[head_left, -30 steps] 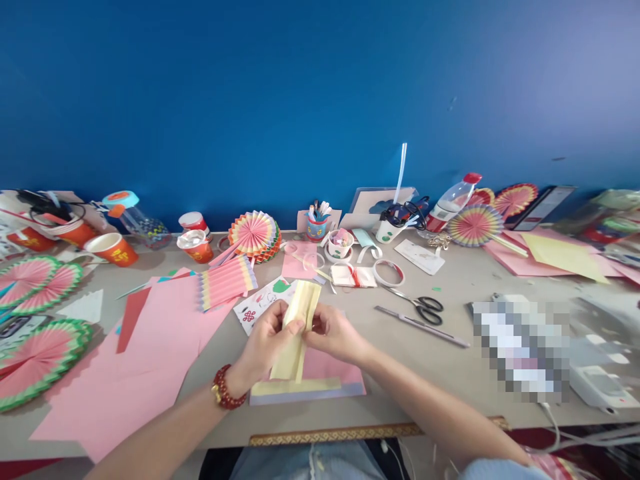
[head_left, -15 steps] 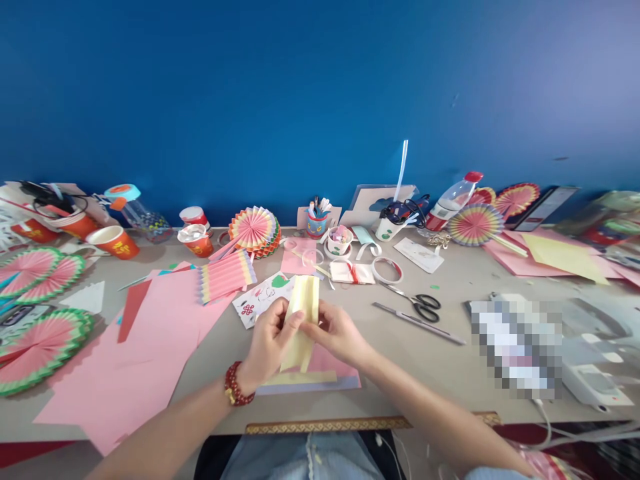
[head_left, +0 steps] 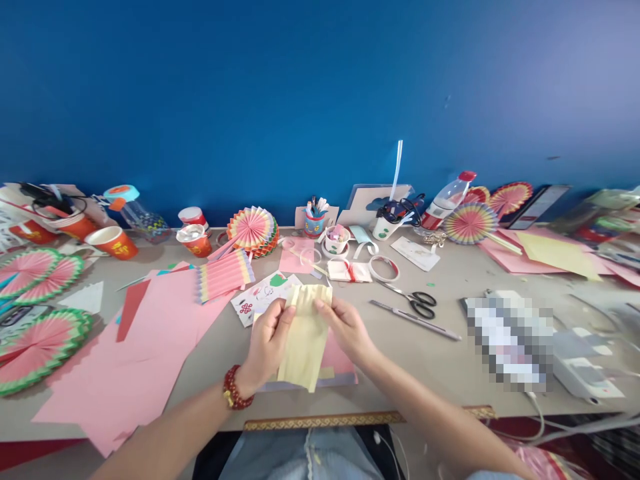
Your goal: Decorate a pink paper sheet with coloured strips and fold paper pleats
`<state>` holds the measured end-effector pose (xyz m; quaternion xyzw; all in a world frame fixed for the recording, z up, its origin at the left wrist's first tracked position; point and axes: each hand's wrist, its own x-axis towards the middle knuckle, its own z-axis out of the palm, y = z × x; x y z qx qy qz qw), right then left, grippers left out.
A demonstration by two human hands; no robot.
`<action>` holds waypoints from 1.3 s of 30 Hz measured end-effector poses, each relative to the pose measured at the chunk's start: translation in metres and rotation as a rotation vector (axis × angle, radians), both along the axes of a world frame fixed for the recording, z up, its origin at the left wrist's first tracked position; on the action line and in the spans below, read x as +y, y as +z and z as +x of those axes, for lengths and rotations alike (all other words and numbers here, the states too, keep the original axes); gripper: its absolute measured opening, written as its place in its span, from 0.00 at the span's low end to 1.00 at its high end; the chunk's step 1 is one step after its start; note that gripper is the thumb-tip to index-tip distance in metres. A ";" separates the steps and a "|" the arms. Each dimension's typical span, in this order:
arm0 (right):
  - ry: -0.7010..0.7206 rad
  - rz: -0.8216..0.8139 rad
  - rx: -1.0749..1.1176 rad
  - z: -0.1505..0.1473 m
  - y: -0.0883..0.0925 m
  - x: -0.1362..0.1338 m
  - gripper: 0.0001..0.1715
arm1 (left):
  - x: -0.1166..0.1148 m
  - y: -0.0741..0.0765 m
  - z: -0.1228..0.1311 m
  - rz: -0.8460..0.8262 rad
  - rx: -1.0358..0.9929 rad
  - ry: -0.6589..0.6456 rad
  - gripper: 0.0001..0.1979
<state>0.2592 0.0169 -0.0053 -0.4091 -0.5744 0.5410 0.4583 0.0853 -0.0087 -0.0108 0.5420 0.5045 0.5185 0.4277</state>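
Observation:
Between both hands is a creased sheet of pale yellow paper (head_left: 305, 340), held up and spread out above the table. My left hand (head_left: 267, 343) pinches its upper left side, thumb in front. At its upper right edge my right hand (head_left: 347, 327) pinches it the same way. Beneath it lie sheets of pink paper (head_left: 340, 357) with a lilac edge, partly covered by the yellow paper. A white card with drawings (head_left: 245, 308) lies just beyond my left hand. Scissors (head_left: 423, 305) and a slim grey cutter (head_left: 415, 320) rest to the right of my right hand.
Large pink sheets (head_left: 150, 347) and paper fans (head_left: 45, 350) cover the left side. Along the wall stand paper cups (head_left: 113, 243), a pen holder (head_left: 314, 223) and a plastic bottle (head_left: 447, 200). A tape roll (head_left: 384, 269) lies mid-table. A wooden ruler-like strip (head_left: 325, 421) runs along the front edge.
The yellow paper has been opened from a narrow folded strip into a wider sheet. My right hand has moved slightly right and up, to its upper edge.

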 end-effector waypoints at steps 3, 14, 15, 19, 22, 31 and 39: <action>-0.105 -0.034 0.091 0.004 0.009 0.004 0.25 | -0.002 0.000 -0.001 -0.126 -0.241 0.029 0.17; -0.047 0.167 -0.142 0.000 0.020 -0.005 0.22 | -0.009 0.017 0.003 -0.029 -0.158 -0.157 0.15; -0.030 0.181 -0.154 -0.001 0.021 -0.006 0.22 | -0.007 0.020 0.003 -0.035 -0.173 -0.189 0.14; 0.025 0.193 -0.168 0.000 0.024 -0.010 0.22 | -0.001 0.029 0.000 -0.054 -0.177 -0.183 0.17; 0.033 0.166 -0.159 0.001 0.023 -0.012 0.23 | 0.000 0.028 -0.001 -0.076 -0.194 -0.134 0.18; 0.062 0.093 -0.170 0.002 0.018 -0.012 0.25 | 0.000 0.030 -0.002 0.116 0.099 -0.034 0.12; -0.142 0.201 -0.256 0.015 0.021 -0.002 0.23 | -0.014 0.015 -0.008 -0.373 -0.175 -0.455 0.23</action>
